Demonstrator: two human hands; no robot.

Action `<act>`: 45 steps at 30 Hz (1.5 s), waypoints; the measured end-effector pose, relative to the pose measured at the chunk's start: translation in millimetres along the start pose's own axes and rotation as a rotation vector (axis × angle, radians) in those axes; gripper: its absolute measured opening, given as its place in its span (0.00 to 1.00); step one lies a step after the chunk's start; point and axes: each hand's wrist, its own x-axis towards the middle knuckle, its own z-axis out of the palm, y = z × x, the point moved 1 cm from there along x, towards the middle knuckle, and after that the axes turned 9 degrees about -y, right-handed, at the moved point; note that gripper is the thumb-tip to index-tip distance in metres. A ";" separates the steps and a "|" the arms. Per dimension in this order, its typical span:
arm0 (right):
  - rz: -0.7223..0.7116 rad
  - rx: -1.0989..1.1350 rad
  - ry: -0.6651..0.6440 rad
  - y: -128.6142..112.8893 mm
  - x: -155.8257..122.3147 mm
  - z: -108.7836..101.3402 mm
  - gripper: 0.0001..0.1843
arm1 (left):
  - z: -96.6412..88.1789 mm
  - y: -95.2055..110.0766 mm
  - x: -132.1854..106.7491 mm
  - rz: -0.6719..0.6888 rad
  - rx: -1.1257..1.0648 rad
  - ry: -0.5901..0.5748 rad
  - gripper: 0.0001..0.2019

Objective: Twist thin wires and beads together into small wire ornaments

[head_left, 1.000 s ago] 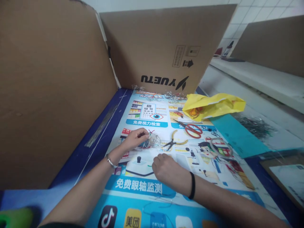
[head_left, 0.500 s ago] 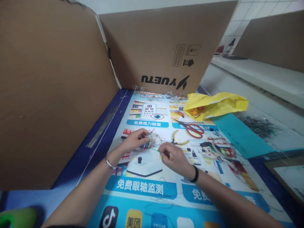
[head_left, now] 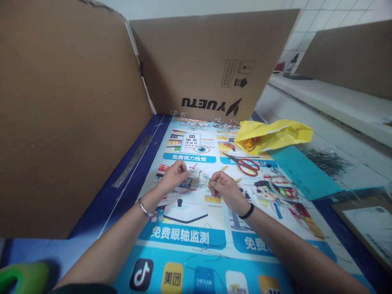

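Note:
Between my hands is a small open bundle of thin silvery wire (head_left: 197,181), with bits of green and red in it. My left hand (head_left: 174,176) pinches its left side between thumb and fingertips. At its right side, my right hand (head_left: 226,188) is closed on a thin green wire (head_left: 207,178); its exact end is hidden by the fingers. Just behind the right hand, pliers with yellow handles (head_left: 225,168) are partly covered. Red-handled scissors (head_left: 248,166) lie beyond them, blades pointing left.
A yellow bag (head_left: 278,134) lies at the back right, beside a teal sheet (head_left: 303,169) and a heap of wire pieces (head_left: 326,159). A wire coil (head_left: 283,187) sits on the right. Straight wires (head_left: 133,161) lie left. Cardboard panels (head_left: 196,61) wall the back and left.
My right hand has moved slightly up, and the green wire now meets the bundle instead of pointing out below it. The left hand stays at the bundle. The view has shifted a little.

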 end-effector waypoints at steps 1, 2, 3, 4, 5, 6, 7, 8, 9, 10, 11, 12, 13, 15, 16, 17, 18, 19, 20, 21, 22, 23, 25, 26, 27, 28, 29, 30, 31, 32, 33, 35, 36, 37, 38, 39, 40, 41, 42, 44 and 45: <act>-0.003 -0.006 0.009 0.6 -0.3 0.5 0.06 | 0.5 0.1 -0.1 -0.006 0.001 0.000 0.07; -0.003 -0.017 0.019 0.8 -0.6 1.2 0.05 | 1.0 0.3 -0.3 -0.012 -0.002 0.001 0.08; 0.002 -0.029 0.029 0.9 -1.1 2.0 0.04 | 1.5 0.4 -0.4 -0.019 -0.008 0.000 0.08; 0.011 -0.042 0.040 0.8 -1.5 2.9 0.04 | 2.0 0.6 -0.5 -0.024 -0.017 0.000 0.08; 0.022 -0.052 0.052 0.6 -2.0 3.6 0.04 | 2.3 0.7 -0.6 -0.030 -0.026 0.001 0.08; 0.031 -0.059 0.063 0.6 -2.3 4.2 0.05 | 2.6 0.7 -0.8 -0.037 -0.033 0.001 0.08; 0.034 -0.064 0.074 0.6 -2.6 4.7 0.05 | 2.7 0.8 -1.0 -0.046 -0.036 -0.004 0.08; 0.035 -0.071 0.083 0.8 -2.8 4.9 0.06 | 2.7 0.8 -1.3 -0.059 -0.034 -0.011 0.08; 0.035 -0.080 0.094 1.2 -3.0 4.8 0.06 | 2.6 0.8 -1.6 -0.071 -0.032 -0.020 0.08; 0.034 -0.088 0.105 1.6 -3.1 4.6 0.07 | 2.4 0.8 -1.8 -0.082 -0.031 -0.028 0.08; 0.033 -0.094 0.113 2.1 -3.2 4.2 0.07 | 2.3 0.6 -2.1 -0.090 -0.034 -0.035 0.08; 0.029 -0.097 0.119 2.4 -3.4 3.9 0.08 | 2.1 0.5 -2.2 -0.095 -0.042 -0.041 0.08; 0.025 -0.102 0.122 2.5 -3.6 3.7 0.08 | 2.1 0.2 -2.2 -0.098 -0.053 -0.044 0.09; 0.017 -0.127 0.122 1.9 -4.3 4.0 0.09 | 2.2 -0.2 -1.9 -0.105 -0.073 -0.049 0.09; 0.017 -0.154 0.117 1.5 -4.8 4.6 0.10 | 2.4 -0.3 -1.8 -0.113 -0.080 -0.056 0.09; 0.017 -0.191 0.110 1.0 -5.3 5.3 0.11 | 2.7 -0.2 -1.7 -0.120 -0.088 -0.065 0.10; 0.011 -0.238 0.098 0.7 -5.8 6.3 0.11 | 3.0 0.3 -1.7 -0.126 -0.098 -0.076 0.10; -0.003 -0.294 0.085 0.6 -6.1 7.2 0.11 | 3.2 1.1 -1.9 -0.129 -0.108 -0.086 0.10; -0.024 -0.357 0.077 0.7 -6.3 8.0 0.10 | 3.5 2.1 -2.2 -0.130 -0.117 -0.096 0.10; -0.050 -0.425 0.073 0.9 -6.3 8.7 0.08 | 3.6 3.4 -2.6 -0.130 -0.123 -0.105 0.10; -0.079 -0.492 0.072 1.1 -6.3 9.1 0.07 | 3.7 4.7 -3.0 -0.130 -0.128 -0.113 0.10; -0.106 -0.555 0.074 1.3 -6.1 9.3 0.05 | 3.8 5.9 -3.4 -0.131 -0.132 -0.123 0.10; -0.147 -0.648 0.076 1.5 -5.5 9.3 0.04 | 4.0 8.2 -3.9 -0.129 -0.138 -0.148 0.10; -0.160 -0.673 0.073 1.7 -5.1 9.1 0.04 | 4.0 9.3 -4.0 -0.128 -0.146 -0.160 0.10; -0.165 -0.680 0.068 2.0 -4.8 8.8 0.04 | 4.0 10.5 -4.2 -0.127 -0.154 -0.167 0.10; -0.163 -0.667 0.067 2.6 -4.4 8.4 0.04 | 3.9 11.7 -4.6 -0.128 -0.163 -0.171 0.10; -0.153 -0.634 0.068 3.3 -4.0 8.0 0.04 | 3.7 13.2 -5.3 -0.131 -0.173 -0.173 0.10; -0.133 -0.584 0.072 4.2 -3.6 7.4 0.04 | 3.4 14.8 -6.4 -0.133 -0.188 -0.175 0.10; -0.104 -0.523 0.078 5.0 -3.1 6.9 0.05 | 3.1 16.4 -8.1 -0.135 -0.206 -0.177 0.10; -0.070 -0.458 0.088 5.6 -2.7 6.3 0.06 | 2.6 17.9 -10.3 -0.134 -0.225 -0.181 0.10; -0.032 -0.399 0.102 5.8 -2.3 5.8 0.07 | 2.2 19.0 -13.1 -0.129 -0.242 -0.185 0.10; 0.033 -0.315 0.128 4.9 -1.5 4.8 0.08 | 1.5 19.6 -19.6 -0.107 -0.263 -0.178 0.11; 0.053 -0.288 0.138 3.9 -1.1 4.3 0.09 | 1.5 19.0 -23.0 -0.089 -0.266 -0.167 0.12; 0.065 -0.265 0.145 2.9 -0.7 3.9 0.09 | 1.7 17.8 -26.4 -0.066 -0.270 -0.152 0.13; 0.072 -0.246 0.150 2.1 -0.2 3.4 0.09 | 2.2 16.3 -29.5 -0.039 -0.273 -0.135 0.14; 0.074 -0.229 0.151 1.5 0.2 3.0 0.10 | 3.1 14.5 -32.2 -0.012 -0.273 -0.120 0.14; 0.075 -0.215 0.151 1.3 0.6 2.6 0.10 | 4.3 12.7 -34.4 0.013 -0.266 -0.110 0.15; 0.074 -0.206 0.150 1.4 0.9 2.3 0.10 | 5.7 11.1 -36.1 0.033 -0.249 -0.105 0.15; 0.071 -0.200 0.149 1.7 1.0 2.1 0.10 | 7.2 9.6 -37.3 0.050 -0.224 -0.100 0.15; 0.068 -0.193 0.142 2.6 1.0 1.8 0.11 | 10.4 7.1 -38.2 0.065 -0.178 -0.097 0.14; 0.070 -0.190 0.139 3.1 0.8 1.7 0.11 | 11.8 6.0 -38.1 0.063 -0.165 -0.095 0.13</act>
